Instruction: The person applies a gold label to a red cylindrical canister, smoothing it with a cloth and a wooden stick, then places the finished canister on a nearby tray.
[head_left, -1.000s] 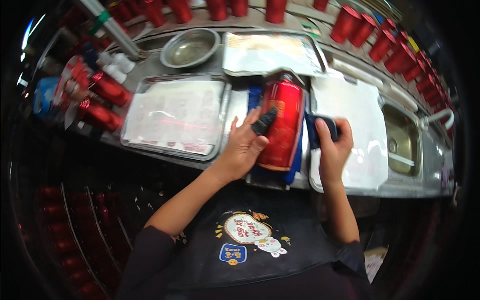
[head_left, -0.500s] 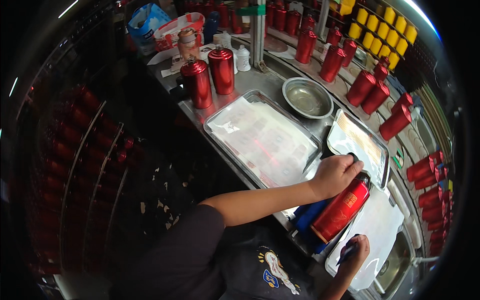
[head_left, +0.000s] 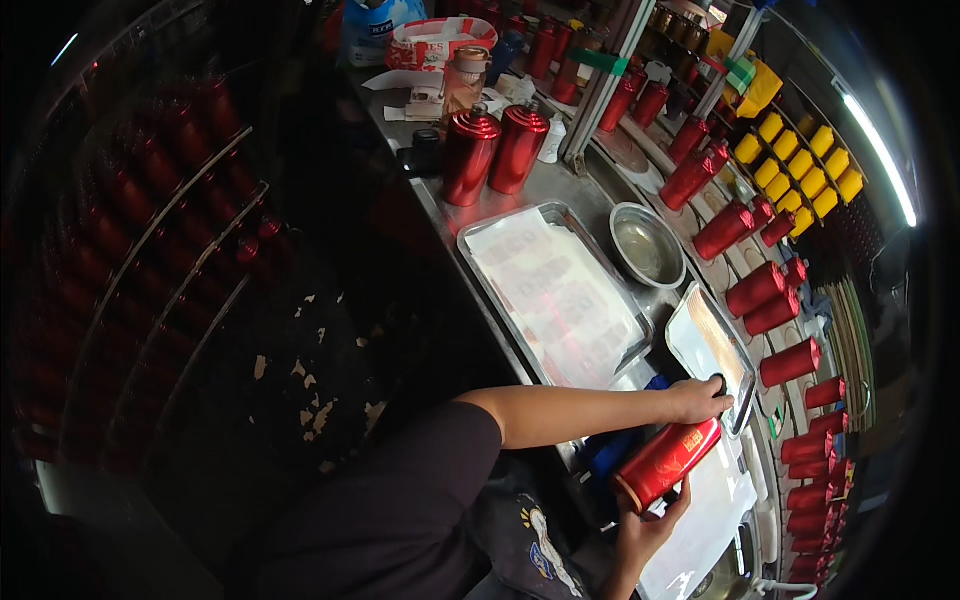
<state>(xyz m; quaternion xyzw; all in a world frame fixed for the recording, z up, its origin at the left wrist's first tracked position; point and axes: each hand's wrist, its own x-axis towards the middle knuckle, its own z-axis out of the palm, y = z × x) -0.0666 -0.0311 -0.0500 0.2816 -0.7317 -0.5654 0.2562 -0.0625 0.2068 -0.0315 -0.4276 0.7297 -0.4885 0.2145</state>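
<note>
A shiny red bottle (head_left: pixel 668 462) with gold print lies tilted above the bench, its neck end toward the upper right. My left hand (head_left: pixel 698 400) is closed around the neck end, with a small dark piece showing by the fingers. At the bottle's base, my right hand (head_left: pixel 648 530) grips from below, thumb and fingers on either side. Something dark shows by its palm, too hidden to make out. Beneath them is a white sheet (head_left: pixel 705 525), and a blue cloth (head_left: pixel 607 455) lies beside the bottle.
A metal tray (head_left: pixel 470 245) holds printed sheets, with a metal bowl (head_left: pixel 648 245) and a smaller tray (head_left: pixel 742 418) beside it. Two red bottles (head_left: pixel 470 160) stand at the far left. More red bottles (head_left: pixel 790 362) line the right. A rack of red bottles (head_left: pixel 130 215) stands left.
My right hand has come up to the bottle's base; a dark flat piece showed in it before. The bottle has tilted nearer to level. The view has swung, shifting the bench.
</note>
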